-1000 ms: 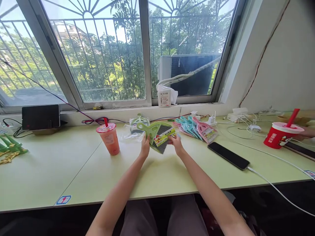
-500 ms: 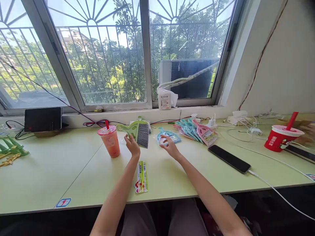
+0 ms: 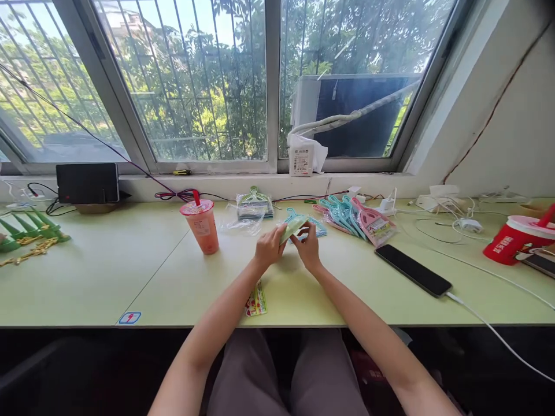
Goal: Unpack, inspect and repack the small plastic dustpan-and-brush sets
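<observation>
A light green piece (image 3: 293,227), seemingly the dustpan, is held up above the table's middle. Around its left side my left hand (image 3: 269,245) is closed. My right hand (image 3: 307,244) has its fingers curled at the right side of the piece; the hands hide most of it, and the brush cannot be made out. Just behind the hands lie blue dustpan sets (image 3: 319,229). A green and white packet (image 3: 256,300) lies flat below my left wrist, partly covered by it.
A drink cup (image 3: 203,228) stands left of my hands. Farther back are bagged green sets (image 3: 255,205). Blue and pink sets (image 3: 373,222), a black phone (image 3: 413,270) on a white cable and a red cup (image 3: 518,240) are to the right.
The green piece has moved right and turned, away from the cup. My right hand has come to it and its fingers have curled in. The camera view has tilted down.
</observation>
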The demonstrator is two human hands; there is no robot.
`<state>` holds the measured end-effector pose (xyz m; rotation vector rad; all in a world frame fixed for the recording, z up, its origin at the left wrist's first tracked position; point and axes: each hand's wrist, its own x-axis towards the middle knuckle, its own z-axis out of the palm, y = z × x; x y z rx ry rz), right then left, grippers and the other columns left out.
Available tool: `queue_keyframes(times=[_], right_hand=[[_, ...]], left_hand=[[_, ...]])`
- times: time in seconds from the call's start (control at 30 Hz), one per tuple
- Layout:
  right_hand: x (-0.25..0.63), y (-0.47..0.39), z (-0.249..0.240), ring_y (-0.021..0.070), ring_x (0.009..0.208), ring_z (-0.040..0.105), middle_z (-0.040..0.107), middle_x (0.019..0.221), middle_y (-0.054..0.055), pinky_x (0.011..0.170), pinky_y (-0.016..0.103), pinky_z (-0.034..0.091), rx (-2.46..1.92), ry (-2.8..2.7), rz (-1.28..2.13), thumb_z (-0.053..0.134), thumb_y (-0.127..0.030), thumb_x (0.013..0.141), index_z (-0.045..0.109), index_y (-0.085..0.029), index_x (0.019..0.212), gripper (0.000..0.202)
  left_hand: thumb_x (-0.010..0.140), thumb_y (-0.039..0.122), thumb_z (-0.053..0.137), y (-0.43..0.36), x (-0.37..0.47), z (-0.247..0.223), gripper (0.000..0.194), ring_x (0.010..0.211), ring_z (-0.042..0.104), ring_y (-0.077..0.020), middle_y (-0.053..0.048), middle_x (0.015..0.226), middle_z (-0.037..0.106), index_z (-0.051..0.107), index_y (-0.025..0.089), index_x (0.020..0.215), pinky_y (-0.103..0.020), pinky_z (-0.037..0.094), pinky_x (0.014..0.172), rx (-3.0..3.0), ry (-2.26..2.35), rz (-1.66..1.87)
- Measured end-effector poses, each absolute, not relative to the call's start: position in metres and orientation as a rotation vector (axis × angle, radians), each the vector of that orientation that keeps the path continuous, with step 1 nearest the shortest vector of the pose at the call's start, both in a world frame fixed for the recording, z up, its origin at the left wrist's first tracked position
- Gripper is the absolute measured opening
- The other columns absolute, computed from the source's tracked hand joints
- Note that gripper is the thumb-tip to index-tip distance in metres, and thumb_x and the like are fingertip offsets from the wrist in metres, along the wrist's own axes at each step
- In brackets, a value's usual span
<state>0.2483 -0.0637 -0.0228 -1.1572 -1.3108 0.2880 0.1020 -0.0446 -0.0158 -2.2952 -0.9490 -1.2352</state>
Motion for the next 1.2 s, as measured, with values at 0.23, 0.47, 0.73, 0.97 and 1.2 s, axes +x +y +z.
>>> queue_keyframes(times=[0.23, 0.47, 0.73, 0.97, 1.2], right_hand=[[0.234, -0.077, -0.016, 0.0165, 0.077, 0.057, 0.056, 0.099, 0.006, 0.058, 0.029, 0.052, -1.101, -1.247, 0.189, 0.061, -0.026, 0.071, 0.057, -0.022, 0.091, 0.02], [0.264, -0.074, 0.018, 0.0085, 0.056, 0.05, 0.052, 0.088, 0.002, 0.05, 0.027, 0.051, -0.981, -1.596, 0.379, 0.07, -0.028, 0.066, 0.062, -0.019, 0.073, 0.015], [0.331, -0.123, 0.083, 0.013, 0.066, 0.057, 0.068, 0.094, 0.005, 0.058, 0.027, 0.042, -1.235, -2.17, 0.269, 0.064, -0.043, 0.082, 0.073, -0.021, 0.082, 0.024], [0.346, -0.13, 0.082, 0.0244, 0.076, 0.067, 0.071, 0.074, 0.012, 0.062, 0.029, 0.041, -2.214, -2.5, -0.211, 0.07, -0.044, 0.076, 0.075, -0.018, 0.07, 0.027], [0.328, -0.105, 0.044, 0.0235, 0.066, 0.069, 0.071, 0.067, 0.013, 0.063, 0.03, 0.047, -2.314, -2.434, 0.125, 0.073, -0.041, 0.076, 0.073, -0.015, 0.068, 0.028]], left_hand=[[0.098, 0.058, 0.018, -0.051, 0.1, -0.006, 0.069, 0.095, 0.068, -0.0246, -0.018, 0.11, 0.07, 0.053, 0.013, 0.137, -0.031, 0.047, 0.077, -2.352, -0.902, -1.159], [0.1, 0.052, 0.02, -0.043, 0.08, 0.013, 0.063, 0.089, 0.069, -0.0244, -0.017, 0.106, 0.072, 0.056, 0.012, 0.132, -0.032, 0.049, 0.073, -2.38, -0.9, -1.346], [0.101, 0.039, 0.031, -0.008, 0.038, 0.035, 0.043, 0.088, 0.066, -0.0251, -0.011, 0.096, 0.072, 0.062, 0.02, 0.124, -0.031, 0.043, 0.073, -2.115, -1.87, -1.428], [0.098, 0.036, 0.038, 0.005, 0.027, 0.023, 0.036, 0.101, 0.062, -0.0236, -0.01, 0.112, 0.07, 0.069, 0.019, 0.105, -0.029, 0.043, 0.082, -2.633, -2.017, -0.732], [0.094, 0.051, 0.043, -0.003, 0.026, 0.019, 0.048, 0.104, 0.063, -0.0293, -0.018, 0.111, 0.069, 0.072, 0.013, 0.092, -0.033, 0.045, 0.086, -2.548, -2.065, -0.239]])
